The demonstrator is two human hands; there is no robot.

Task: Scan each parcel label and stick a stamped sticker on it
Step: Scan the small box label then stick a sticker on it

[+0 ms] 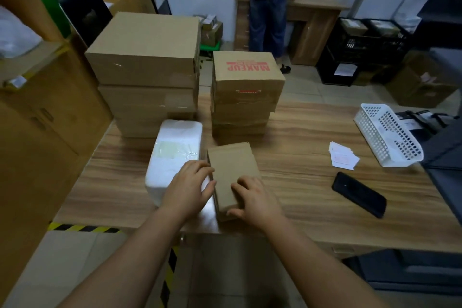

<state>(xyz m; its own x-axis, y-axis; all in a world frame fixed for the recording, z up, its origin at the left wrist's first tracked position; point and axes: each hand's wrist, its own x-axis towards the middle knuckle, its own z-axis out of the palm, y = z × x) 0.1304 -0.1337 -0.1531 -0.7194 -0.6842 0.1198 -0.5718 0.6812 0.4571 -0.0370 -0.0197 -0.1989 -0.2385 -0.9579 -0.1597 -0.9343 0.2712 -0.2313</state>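
Note:
A small brown cardboard parcel (230, 167) lies on the wooden table (300, 195) near its front edge, plain side up, no label showing. My left hand (188, 187) presses against the parcel's left side, fingers spread. My right hand (252, 199) rests on its near top corner, fingers curled over the edge. A white foam box (172, 155) with clear tape on top lies just left of the parcel. A small pile of white stickers (343, 156) with faint red stamps sits on the table to the right. A black phone (358, 194) lies near it.
Two stacks of brown cartons stand at the table's back, the left one (147, 62) larger, the right one (246, 75) printed "MAKEUP". A white mesh basket (388, 134) stands at the right edge. A person (270, 7) stands at a far desk. Black crates (362, 52) sit on the floor.

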